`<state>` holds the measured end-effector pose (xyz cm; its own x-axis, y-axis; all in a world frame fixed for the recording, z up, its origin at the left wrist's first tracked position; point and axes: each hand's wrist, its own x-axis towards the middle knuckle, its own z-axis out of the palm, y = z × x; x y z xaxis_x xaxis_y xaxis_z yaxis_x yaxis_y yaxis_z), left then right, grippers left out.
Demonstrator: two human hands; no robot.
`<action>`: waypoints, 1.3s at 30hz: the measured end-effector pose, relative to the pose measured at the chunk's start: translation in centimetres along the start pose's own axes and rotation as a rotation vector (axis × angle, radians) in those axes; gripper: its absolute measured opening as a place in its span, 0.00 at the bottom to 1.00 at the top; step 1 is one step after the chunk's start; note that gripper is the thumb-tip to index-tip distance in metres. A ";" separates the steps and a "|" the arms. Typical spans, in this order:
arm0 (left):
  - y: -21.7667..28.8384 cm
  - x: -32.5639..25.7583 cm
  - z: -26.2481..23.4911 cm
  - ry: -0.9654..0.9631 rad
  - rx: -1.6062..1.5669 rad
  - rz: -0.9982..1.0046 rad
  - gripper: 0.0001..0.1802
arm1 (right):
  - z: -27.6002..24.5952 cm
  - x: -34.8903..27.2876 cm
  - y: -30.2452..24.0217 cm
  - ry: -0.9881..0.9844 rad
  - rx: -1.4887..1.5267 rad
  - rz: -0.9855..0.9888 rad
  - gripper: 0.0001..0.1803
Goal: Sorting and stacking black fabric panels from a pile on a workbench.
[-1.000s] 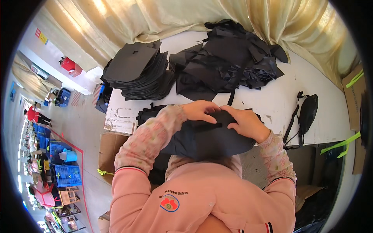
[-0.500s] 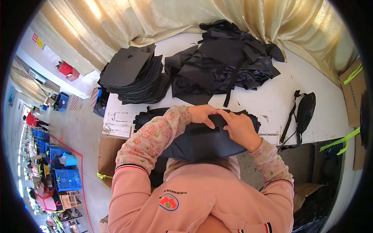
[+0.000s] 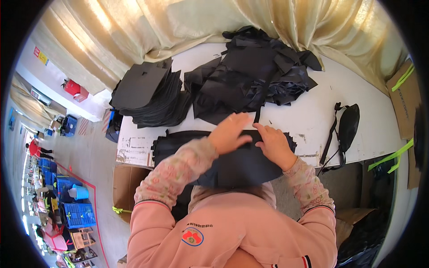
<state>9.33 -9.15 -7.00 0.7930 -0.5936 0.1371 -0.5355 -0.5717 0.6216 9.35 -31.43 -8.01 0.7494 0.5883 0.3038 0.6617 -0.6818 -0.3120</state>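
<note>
A black fabric piece (image 3: 237, 167) lies across the near edge of the white table (image 3: 308, 111) and over my lap. My left hand (image 3: 229, 133) rests flat on its far edge with fingers spread. My right hand (image 3: 276, 145) presses on the same piece just to the right, fingers bent against the cloth. Whether either hand pinches the fabric I cannot tell. More flat black pieces (image 3: 176, 143) lie under it at the left.
A neat stack of black square pieces (image 3: 145, 94) sits at the table's far left. A loose heap of black fabric (image 3: 254, 76) fills the far middle. A black waist bag (image 3: 346, 127) hangs at the right edge. Beige curtain behind; cardboard box (image 3: 127, 187) on the floor at left.
Both hands have slid forward along the black piece, away from my body toward the table's middle. The piece now lies flatter, further up on the table.
</note>
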 end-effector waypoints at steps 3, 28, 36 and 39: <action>2.1 -3.5 2.9 -0.050 0.290 0.221 0.42 | 0.0 1.7 4.1 0.002 0.118 0.047 0.28; -6.9 -3.1 -0.7 0.460 -1.287 -0.547 0.29 | -0.7 4.3 -7.3 -0.253 0.706 -0.600 0.19; -3.0 -4.7 -3.7 0.522 -1.498 -0.253 0.25 | 0.4 7.2 0.4 0.059 0.662 -0.020 0.27; -1.4 -5.7 -4.7 0.524 -1.501 -0.234 0.26 | 1.2 7.8 0.4 -0.260 1.069 0.247 0.22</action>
<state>6.94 -2.28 -5.02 0.9888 -0.1473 -0.0249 0.1113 0.6152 0.7805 15.51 -26.63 -6.81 0.7623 0.6466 -0.0302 0.0820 -0.1429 -0.9863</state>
